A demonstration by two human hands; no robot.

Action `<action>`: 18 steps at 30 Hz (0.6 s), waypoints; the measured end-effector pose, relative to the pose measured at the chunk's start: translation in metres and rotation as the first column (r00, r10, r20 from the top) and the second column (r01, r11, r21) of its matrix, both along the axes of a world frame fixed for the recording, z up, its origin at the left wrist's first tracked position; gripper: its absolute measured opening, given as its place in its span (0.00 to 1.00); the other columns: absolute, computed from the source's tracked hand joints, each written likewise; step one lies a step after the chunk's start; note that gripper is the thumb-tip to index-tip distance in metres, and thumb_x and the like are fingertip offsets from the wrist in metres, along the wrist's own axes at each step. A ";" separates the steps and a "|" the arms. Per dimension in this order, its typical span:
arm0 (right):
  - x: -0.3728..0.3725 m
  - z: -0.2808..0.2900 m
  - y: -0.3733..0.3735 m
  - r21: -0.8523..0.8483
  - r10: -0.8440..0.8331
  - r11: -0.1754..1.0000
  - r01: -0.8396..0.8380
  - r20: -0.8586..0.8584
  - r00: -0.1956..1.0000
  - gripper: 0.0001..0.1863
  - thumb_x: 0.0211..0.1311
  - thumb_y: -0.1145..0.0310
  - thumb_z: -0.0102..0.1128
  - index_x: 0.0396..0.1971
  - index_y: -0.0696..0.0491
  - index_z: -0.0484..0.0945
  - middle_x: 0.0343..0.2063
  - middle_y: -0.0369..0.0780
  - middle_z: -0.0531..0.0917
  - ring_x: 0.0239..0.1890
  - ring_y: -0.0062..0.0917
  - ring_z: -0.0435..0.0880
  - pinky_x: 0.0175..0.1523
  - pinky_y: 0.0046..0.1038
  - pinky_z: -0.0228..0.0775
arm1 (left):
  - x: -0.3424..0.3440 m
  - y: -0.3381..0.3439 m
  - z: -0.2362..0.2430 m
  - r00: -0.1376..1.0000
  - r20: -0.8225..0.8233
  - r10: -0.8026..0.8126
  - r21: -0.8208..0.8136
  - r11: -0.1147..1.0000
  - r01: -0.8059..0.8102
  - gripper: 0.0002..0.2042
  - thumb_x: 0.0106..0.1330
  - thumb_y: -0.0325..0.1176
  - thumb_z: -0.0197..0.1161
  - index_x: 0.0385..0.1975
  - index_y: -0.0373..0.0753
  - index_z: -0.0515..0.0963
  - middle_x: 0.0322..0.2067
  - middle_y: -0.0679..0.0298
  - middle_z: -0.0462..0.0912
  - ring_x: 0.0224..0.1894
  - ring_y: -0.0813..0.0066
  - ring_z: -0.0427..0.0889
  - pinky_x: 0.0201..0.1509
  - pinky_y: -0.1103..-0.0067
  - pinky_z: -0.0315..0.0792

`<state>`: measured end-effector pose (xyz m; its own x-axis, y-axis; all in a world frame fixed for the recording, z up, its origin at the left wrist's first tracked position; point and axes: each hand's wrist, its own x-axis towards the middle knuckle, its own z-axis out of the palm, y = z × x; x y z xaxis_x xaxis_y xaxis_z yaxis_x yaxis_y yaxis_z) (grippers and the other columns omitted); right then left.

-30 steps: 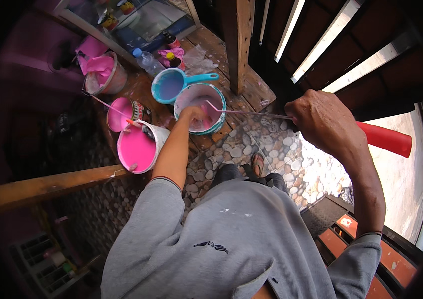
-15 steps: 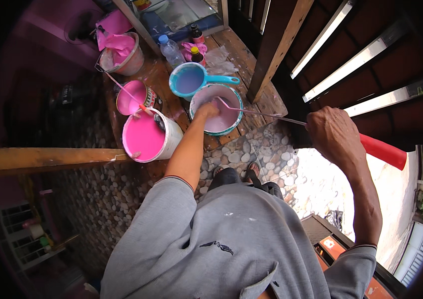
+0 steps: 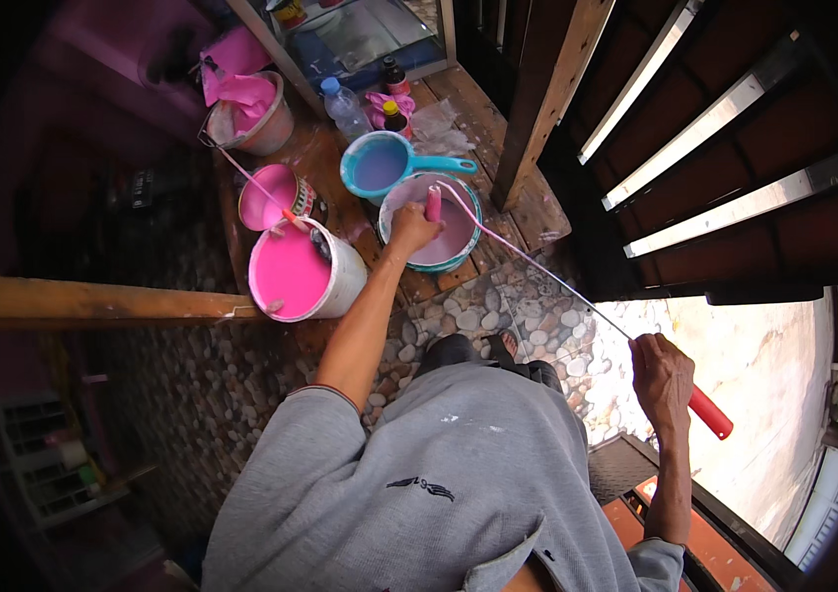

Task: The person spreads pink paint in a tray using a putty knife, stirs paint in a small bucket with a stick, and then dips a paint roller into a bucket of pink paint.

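Observation:
My right hand [image 3: 663,380] is closed around a paint roller with a red handle [image 3: 711,414]. The tool's long thin rod runs up and left to a bucket of cloudy pinkish water [image 3: 456,237] with a turquoise rim. My left hand [image 3: 413,229] grips the small pink roller head [image 3: 434,203] above that water. The bent end of the rod meets the roller's upper end. Just left of this stands a white bucket of bright pink paint [image 3: 291,276], with a second red-handled roller [image 3: 291,217] leaning in it. A turquoise dipper [image 3: 378,166] holding cloudy liquid touches the water bucket's far side.
Behind the white bucket are a pink-coated can [image 3: 268,197] and a bucket with pink cloth [image 3: 266,133]. Bottles [image 3: 345,109] and a clear plastic bag [image 3: 439,126] lie farther back on the wooden platform [image 3: 473,94]. A wooden post [image 3: 547,109] rises at right, a yellowish beam [image 3: 103,301] at left.
The right hand has moved down with the red handle, tilting the rod more steeply. My left hand has lifted out of the bucket, bringing the pink roller head into sight.

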<state>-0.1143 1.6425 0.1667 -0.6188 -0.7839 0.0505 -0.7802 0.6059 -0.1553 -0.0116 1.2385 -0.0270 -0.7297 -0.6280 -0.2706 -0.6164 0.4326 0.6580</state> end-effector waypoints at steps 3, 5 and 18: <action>0.003 0.004 -0.001 -0.008 -0.015 1.000 0.014 -0.090 0.996 0.09 0.60 0.71 0.56 0.22 0.57 0.73 0.17 0.42 0.76 0.18 0.32 0.74 0.25 0.32 0.64 | -0.004 0.003 0.001 0.996 0.031 0.082 0.137 0.987 -0.086 0.19 0.50 0.44 0.69 0.32 0.33 0.79 0.30 0.47 0.81 0.34 0.58 0.83 0.38 0.69 0.74; 0.002 -0.003 0.003 -0.021 -0.012 1.000 0.011 -0.040 0.999 0.09 0.60 0.71 0.56 0.22 0.57 0.73 0.17 0.42 0.76 0.18 0.32 0.74 0.25 0.32 0.64 | -0.004 0.003 -0.011 0.982 0.018 0.187 0.265 0.946 -0.185 0.20 0.51 0.45 0.68 0.32 0.33 0.79 0.30 0.46 0.81 0.32 0.58 0.83 0.37 0.69 0.74; -0.006 0.000 0.012 -0.037 -0.014 0.999 0.014 0.010 1.000 0.09 0.60 0.70 0.58 0.21 0.55 0.76 0.17 0.40 0.78 0.17 0.29 0.75 0.24 0.30 0.65 | -0.025 -0.001 -0.007 0.799 -0.465 0.382 0.647 0.763 0.012 0.10 0.62 0.39 0.57 0.29 0.39 0.80 0.14 0.67 0.72 0.15 0.77 0.73 0.20 0.80 0.68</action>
<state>-0.1200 1.6543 0.1668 -0.6301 -0.7730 0.0734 -0.7702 0.6103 -0.1853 -0.0371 1.2373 -0.0340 -0.7528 -0.6166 -0.2304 -0.0912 -0.2489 0.9642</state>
